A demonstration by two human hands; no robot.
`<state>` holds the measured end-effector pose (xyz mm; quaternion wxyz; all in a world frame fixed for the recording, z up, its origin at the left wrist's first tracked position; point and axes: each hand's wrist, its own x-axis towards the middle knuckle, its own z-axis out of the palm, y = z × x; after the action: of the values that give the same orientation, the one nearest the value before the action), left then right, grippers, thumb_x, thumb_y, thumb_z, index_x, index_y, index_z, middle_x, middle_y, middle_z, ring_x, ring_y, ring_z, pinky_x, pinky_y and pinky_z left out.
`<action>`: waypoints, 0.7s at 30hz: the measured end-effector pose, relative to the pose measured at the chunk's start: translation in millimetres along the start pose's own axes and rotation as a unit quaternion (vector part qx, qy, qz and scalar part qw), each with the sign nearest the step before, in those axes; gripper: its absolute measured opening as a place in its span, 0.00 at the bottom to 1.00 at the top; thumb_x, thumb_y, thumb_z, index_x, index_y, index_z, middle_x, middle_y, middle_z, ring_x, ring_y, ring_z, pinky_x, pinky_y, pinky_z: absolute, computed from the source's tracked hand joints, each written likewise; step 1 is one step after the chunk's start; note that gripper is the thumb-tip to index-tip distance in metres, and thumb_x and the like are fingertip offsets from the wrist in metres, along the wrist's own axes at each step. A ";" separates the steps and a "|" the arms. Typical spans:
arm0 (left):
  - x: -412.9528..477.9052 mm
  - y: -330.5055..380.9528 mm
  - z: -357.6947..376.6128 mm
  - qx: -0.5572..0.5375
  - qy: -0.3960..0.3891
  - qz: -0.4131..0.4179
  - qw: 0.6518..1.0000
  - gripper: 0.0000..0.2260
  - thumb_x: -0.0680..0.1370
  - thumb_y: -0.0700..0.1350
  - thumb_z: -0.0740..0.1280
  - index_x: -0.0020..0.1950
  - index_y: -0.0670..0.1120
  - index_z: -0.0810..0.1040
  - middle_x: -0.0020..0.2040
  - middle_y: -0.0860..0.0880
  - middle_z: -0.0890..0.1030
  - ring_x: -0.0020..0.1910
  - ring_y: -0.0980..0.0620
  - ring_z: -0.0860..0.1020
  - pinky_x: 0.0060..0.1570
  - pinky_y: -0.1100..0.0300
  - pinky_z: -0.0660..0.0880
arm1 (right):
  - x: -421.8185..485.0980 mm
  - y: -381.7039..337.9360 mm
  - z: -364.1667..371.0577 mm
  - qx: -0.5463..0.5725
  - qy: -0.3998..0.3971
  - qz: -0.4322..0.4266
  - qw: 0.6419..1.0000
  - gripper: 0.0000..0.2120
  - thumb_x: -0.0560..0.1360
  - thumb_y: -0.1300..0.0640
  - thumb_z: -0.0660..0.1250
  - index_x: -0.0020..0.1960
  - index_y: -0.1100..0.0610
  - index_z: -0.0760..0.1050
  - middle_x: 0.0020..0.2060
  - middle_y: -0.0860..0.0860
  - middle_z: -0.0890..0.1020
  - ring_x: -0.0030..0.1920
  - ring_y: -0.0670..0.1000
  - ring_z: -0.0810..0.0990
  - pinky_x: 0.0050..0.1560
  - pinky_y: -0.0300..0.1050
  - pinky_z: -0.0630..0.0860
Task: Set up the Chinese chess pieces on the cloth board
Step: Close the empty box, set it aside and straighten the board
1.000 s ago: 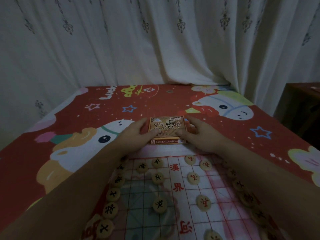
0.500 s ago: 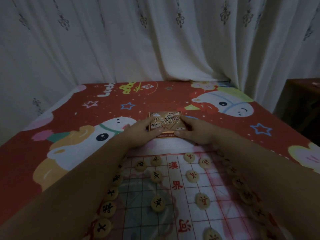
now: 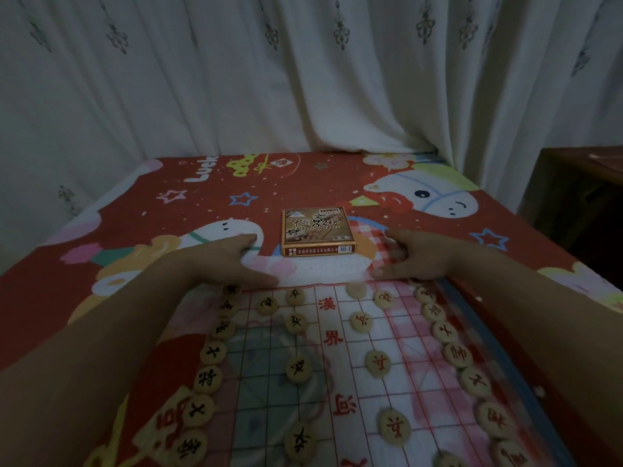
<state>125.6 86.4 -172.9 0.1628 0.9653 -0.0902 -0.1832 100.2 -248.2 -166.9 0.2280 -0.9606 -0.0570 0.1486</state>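
Red cartoon-print surface [image 3: 135, 214]: small brown cardboard box [image 3: 317, 230] set down beyond white gridded cloth board [image 3: 337, 382].
Box just released; left hand [image 3: 232, 261] and right hand [image 3: 414, 261] drawn apart, grips slack and empty; setup judged nearly complete.

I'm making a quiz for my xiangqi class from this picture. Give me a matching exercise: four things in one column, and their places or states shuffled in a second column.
1. chess box
2. black-lettered pieces
3. red-lettered pieces
4. left hand

A. on the right half of the cloth board
B. open, left of the box
C. on the board's left half
D. beyond the board's far edge, untouched

Pairs: 1-D, 2-C, 3-A, 4-B
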 end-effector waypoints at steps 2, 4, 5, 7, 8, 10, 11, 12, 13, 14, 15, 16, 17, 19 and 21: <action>2.2 1.4 1.1 0.021 0.004 -0.009 1.000 0.57 0.61 0.71 0.71 0.81 0.49 0.48 0.81 0.49 0.51 0.78 0.48 0.55 0.74 0.54 0.56 | 2.4 -2.3 -1.1 -0.003 -0.002 0.015 1.000 0.44 0.68 0.39 0.75 0.76 0.51 0.61 0.73 0.48 0.70 0.70 0.51 0.70 0.66 0.43 0.64; 3.7 2.4 0.9 0.017 0.009 -0.020 1.000 0.56 0.62 0.70 0.72 0.81 0.49 0.48 0.81 0.49 0.52 0.78 0.47 0.56 0.74 0.54 0.56 | 5.2 -4.0 -2.4 -0.014 0.000 0.031 0.999 0.45 0.66 0.38 0.76 0.76 0.52 0.61 0.73 0.51 0.70 0.70 0.54 0.70 0.68 0.49 0.65; 4.0 2.7 0.5 0.012 0.012 -0.024 1.000 0.55 0.64 0.68 0.73 0.81 0.48 0.49 0.81 0.49 0.52 0.78 0.47 0.56 0.73 0.54 0.57 | 6.5 -4.4 -2.7 -0.021 -0.001 0.040 0.999 0.46 0.66 0.38 0.76 0.76 0.52 0.59 0.73 0.52 0.69 0.70 0.55 0.70 0.69 0.51 0.65; 5.8 1.5 -0.7 0.001 0.016 -0.032 0.999 0.54 0.65 0.66 0.74 0.81 0.48 0.49 0.81 0.49 0.53 0.77 0.47 0.57 0.72 0.55 0.58 | 7.7 -5.2 -3.3 -0.026 0.004 0.045 0.999 0.44 0.67 0.40 0.76 0.76 0.53 0.61 0.73 0.52 0.69 0.70 0.55 0.70 0.68 0.51 0.66; 6.6 0.7 -1.1 -0.004 0.017 -0.036 0.999 0.54 0.65 0.66 0.74 0.81 0.48 0.49 0.81 0.49 0.54 0.77 0.47 0.58 0.72 0.54 0.58 | 8.2 -5.2 -3.2 -0.024 0.008 0.044 0.999 0.42 0.68 0.41 0.76 0.74 0.53 0.62 0.72 0.52 0.71 0.69 0.55 0.71 0.67 0.49 0.66; 8.7 0.0 -2.2 -0.009 0.016 -0.042 0.999 0.55 0.64 0.66 0.75 0.81 0.48 0.49 0.81 0.49 0.54 0.77 0.46 0.58 0.72 0.54 0.58 | 9.2 -5.4 -3.1 -0.026 0.018 0.045 0.998 0.41 0.67 0.41 0.76 0.74 0.52 0.63 0.71 0.52 0.71 0.69 0.55 0.71 0.65 0.49 0.67; 9.7 -0.2 -2.5 -0.009 0.014 -0.045 0.999 0.55 0.64 0.66 0.75 0.81 0.48 0.49 0.81 0.48 0.54 0.77 0.46 0.58 0.73 0.53 0.58 | 9.9 -4.9 -3.0 -0.028 0.022 0.047 0.998 0.43 0.67 0.40 0.76 0.75 0.52 0.62 0.72 0.52 0.70 0.69 0.55 0.70 0.66 0.49 0.67; 10.6 0.0 -2.9 -0.008 0.015 -0.047 0.999 0.54 0.65 0.66 0.75 0.81 0.47 0.49 0.81 0.48 0.54 0.77 0.46 0.58 0.73 0.53 0.58 | 10.5 -5.1 -2.9 -0.029 0.026 0.049 0.998 0.45 0.67 0.40 0.76 0.76 0.52 0.61 0.73 0.52 0.69 0.70 0.56 0.70 0.67 0.50 0.67; 11.1 0.6 -3.3 -0.007 0.018 -0.048 0.999 0.54 0.65 0.65 0.75 0.80 0.47 0.50 0.80 0.48 0.54 0.77 0.46 0.58 0.73 0.53 0.59 | 10.4 -5.6 -2.8 -0.028 0.028 0.049 0.998 0.46 0.66 0.39 0.76 0.76 0.52 0.60 0.73 0.52 0.69 0.70 0.56 0.69 0.68 0.51 0.67; 11.7 1.0 -3.5 -0.007 0.022 -0.048 0.999 0.54 0.65 0.65 0.75 0.80 0.46 0.50 0.80 0.48 0.54 0.77 0.46 0.58 0.73 0.53 0.59 | 10.6 -5.6 -2.6 -0.029 0.029 0.048 0.998 0.46 0.66 0.39 0.76 0.77 0.52 0.60 0.74 0.52 0.68 0.71 0.56 0.69 0.69 0.51 0.67; 12.0 1.0 -3.6 -0.008 0.024 -0.047 0.999 0.54 0.65 0.64 0.75 0.80 0.46 0.50 0.80 0.48 0.55 0.77 0.46 0.59 0.73 0.53 0.59 | 10.8 -5.8 -2.5 -0.030 0.030 0.049 0.998 0.47 0.65 0.38 0.76 0.77 0.52 0.60 0.74 0.52 0.68 0.71 0.56 0.69 0.69 0.52 0.67; 12.5 0.7 -3.5 -0.009 0.025 -0.047 0.999 0.54 0.65 0.64 0.75 0.80 0.46 0.50 0.80 0.48 0.55 0.77 0.46 0.58 0.74 0.53 0.59 | 11.0 -5.5 -2.2 -0.032 0.029 0.049 0.998 0.47 0.65 0.37 0.76 0.76 0.51 0.60 0.74 0.52 0.69 0.71 0.56 0.69 0.69 0.52 0.67; 12.8 0.3 -3.0 -0.010 0.025 -0.047 0.999 0.54 0.65 0.64 0.75 0.80 0.46 0.50 0.80 0.48 0.55 0.77 0.46 0.58 0.74 0.52 0.58 | 10.4 -5.7 -2.1 -0.031 0.029 0.049 0.998 0.47 0.65 0.37 0.76 0.76 0.51 0.60 0.74 0.52 0.69 0.71 0.55 0.69 0.69 0.52 0.67; 12.8 -1.5 -2.2 -0.002 0.027 -0.047 0.999 0.54 0.65 0.65 0.75 0.80 0.47 0.50 0.80 0.48 0.54 0.77 0.46 0.58 0.74 0.52 0.58 | 8.0 -6.3 -1.4 -0.029 0.027 0.044 0.998 0.46 0.67 0.39 0.75 0.77 0.52 0.59 0.74 0.52 0.68 0.72 0.55 0.68 0.69 0.49 0.65; 12.0 -5.0 -1.6 -0.004 0.017 -0.048 0.999 0.54 0.65 0.67 0.73 0.80 0.48 0.50 0.81 0.49 0.54 0.78 0.47 0.57 0.74 0.52 0.57 | 5.7 -4.3 -2.4 -0.021 0.015 0.044 0.999 0.43 0.70 0.41 0.74 0.77 0.53 0.59 0.75 0.52 0.67 0.72 0.54 0.68 0.68 0.46 0.64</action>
<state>137.8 88.7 -177.2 0.1592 0.9709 -0.0403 -0.1744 106.2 -244.4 -164.3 0.2020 -0.9688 -0.0143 0.1432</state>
